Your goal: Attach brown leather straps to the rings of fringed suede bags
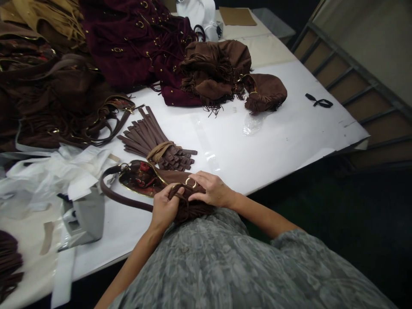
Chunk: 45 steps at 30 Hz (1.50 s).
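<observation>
Pinching the bag [172,176] is your left hand [165,206]; your right hand [213,189] spans the bag's ring [186,181], thumb apart, grip unclear; strips [152,139] lie beyond, at eleven o'clock.

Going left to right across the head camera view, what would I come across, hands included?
Gray box, left hand, right hand, rightmost brown bag, black strip.

A bag workshop, shown by heaped bags [131,49] and bundled strips [152,138].
</observation>
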Each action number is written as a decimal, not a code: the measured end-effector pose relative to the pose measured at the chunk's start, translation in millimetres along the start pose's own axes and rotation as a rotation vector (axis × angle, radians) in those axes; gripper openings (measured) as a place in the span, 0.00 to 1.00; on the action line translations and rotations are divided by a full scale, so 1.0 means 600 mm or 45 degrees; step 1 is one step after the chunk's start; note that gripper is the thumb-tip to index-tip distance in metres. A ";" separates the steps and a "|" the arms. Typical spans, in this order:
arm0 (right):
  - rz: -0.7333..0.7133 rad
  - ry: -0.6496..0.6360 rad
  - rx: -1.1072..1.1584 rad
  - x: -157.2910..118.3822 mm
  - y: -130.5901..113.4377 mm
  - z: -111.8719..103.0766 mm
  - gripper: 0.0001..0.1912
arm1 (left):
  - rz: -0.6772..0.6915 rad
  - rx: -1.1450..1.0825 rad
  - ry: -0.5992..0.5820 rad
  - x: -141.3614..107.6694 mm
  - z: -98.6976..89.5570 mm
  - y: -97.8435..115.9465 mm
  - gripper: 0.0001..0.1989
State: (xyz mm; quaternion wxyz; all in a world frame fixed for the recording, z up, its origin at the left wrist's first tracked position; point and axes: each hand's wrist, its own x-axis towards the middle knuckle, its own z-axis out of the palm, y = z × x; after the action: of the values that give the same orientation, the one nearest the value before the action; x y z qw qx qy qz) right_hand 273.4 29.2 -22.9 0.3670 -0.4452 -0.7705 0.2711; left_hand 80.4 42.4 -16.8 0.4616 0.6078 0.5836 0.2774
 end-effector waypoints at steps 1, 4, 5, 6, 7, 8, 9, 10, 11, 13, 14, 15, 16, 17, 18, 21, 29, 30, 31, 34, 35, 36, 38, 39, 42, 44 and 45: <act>0.017 -0.015 -0.006 0.002 -0.001 0.000 0.25 | 0.008 -0.002 0.006 -0.002 0.002 0.002 0.11; 0.056 -0.010 -0.041 0.001 -0.001 0.010 0.15 | -0.024 -0.026 0.038 -0.009 0.008 0.004 0.11; 0.064 0.001 -0.060 -0.001 -0.001 0.016 0.13 | -0.050 -0.032 0.062 -0.011 0.009 0.002 0.11; 0.071 0.015 -0.077 -0.003 0.001 0.024 0.12 | -0.079 -0.037 0.087 -0.013 0.011 0.000 0.11; 0.075 0.029 -0.089 -0.007 0.003 0.032 0.12 | -0.105 -0.043 0.109 -0.015 0.012 -0.003 0.12; 0.078 0.040 -0.094 -0.010 0.006 0.040 0.11 | -0.127 -0.049 0.128 -0.016 0.013 -0.006 0.12; 0.079 0.051 -0.094 -0.013 0.009 0.047 0.11 | -0.145 -0.057 0.144 -0.018 0.014 -0.009 0.13; 0.080 0.061 -0.092 -0.017 0.012 0.054 0.11 | -0.163 -0.065 0.154 -0.019 0.015 -0.011 0.13; 0.082 0.067 -0.088 -0.020 0.016 0.060 0.11 | -0.178 -0.070 0.160 -0.020 0.015 -0.012 0.13; 0.102 0.078 -0.068 -0.026 0.021 0.069 0.11 | -0.198 -0.073 0.167 -0.020 0.017 -0.013 0.12; 0.116 0.091 -0.051 -0.028 0.023 0.072 0.11 | -0.202 -0.073 0.171 -0.020 0.018 -0.013 0.12; 0.133 0.110 -0.029 -0.029 0.023 0.074 0.11 | -0.201 -0.072 0.173 -0.019 0.018 -0.012 0.12; 0.152 0.136 0.002 -0.030 0.023 0.074 0.12 | -0.197 -0.069 0.172 -0.018 0.019 -0.011 0.12; 0.178 0.166 0.041 -0.031 0.021 0.074 0.12 | -0.186 -0.061 0.174 -0.017 0.019 -0.010 0.12; 0.210 0.201 0.091 -0.031 0.018 0.072 0.13 | -0.166 -0.045 0.175 -0.016 0.019 -0.008 0.12; 0.348 0.297 0.291 -0.029 0.005 0.062 0.16 | -0.030 0.041 0.187 -0.015 0.018 -0.002 0.12; 0.497 0.530 0.689 -0.026 -0.013 0.040 0.08 | 0.566 0.249 0.236 -0.026 0.015 0.004 0.21; 0.492 0.539 0.718 -0.026 -0.015 0.037 0.08 | 0.622 0.265 0.244 -0.026 0.015 0.003 0.23; 0.494 0.541 0.746 -0.026 -0.017 0.035 0.08 | 0.672 0.280 0.255 -0.027 0.015 0.001 0.24; 0.509 0.546 0.804 -0.025 -0.025 0.030 0.08 | 0.791 0.308 0.288 -0.026 0.014 -0.004 0.26; 0.510 0.552 0.810 -0.026 -0.027 0.029 0.08 | 0.827 0.304 0.294 -0.026 0.014 -0.007 0.26; 0.508 0.559 0.813 -0.026 -0.029 0.029 0.08 | 0.858 0.295 0.298 -0.026 0.013 -0.009 0.26; 0.499 0.570 0.819 -0.027 -0.031 0.030 0.08 | 0.904 0.281 0.297 -0.027 0.011 -0.014 0.26; 0.492 0.576 0.821 -0.027 -0.031 0.032 0.07 | 0.923 0.280 0.290 -0.027 0.011 -0.017 0.26; 0.499 0.600 0.787 -0.028 -0.034 0.036 0.07 | 0.996 0.307 0.280 -0.029 0.009 -0.022 0.26; 0.546 0.602 0.724 -0.028 -0.039 0.037 0.09 | 1.060 0.347 0.324 -0.029 0.009 -0.025 0.25; 0.568 0.592 0.689 -0.027 -0.044 0.037 0.10 | 1.088 0.378 0.356 -0.029 0.009 -0.027 0.24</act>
State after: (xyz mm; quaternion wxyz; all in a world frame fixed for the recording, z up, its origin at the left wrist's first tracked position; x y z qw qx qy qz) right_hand 248.2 0.7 -21.7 0.5671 -0.5380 -0.4530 0.4287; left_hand 75.1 22.8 -30.0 0.1313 0.8097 0.3709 0.4353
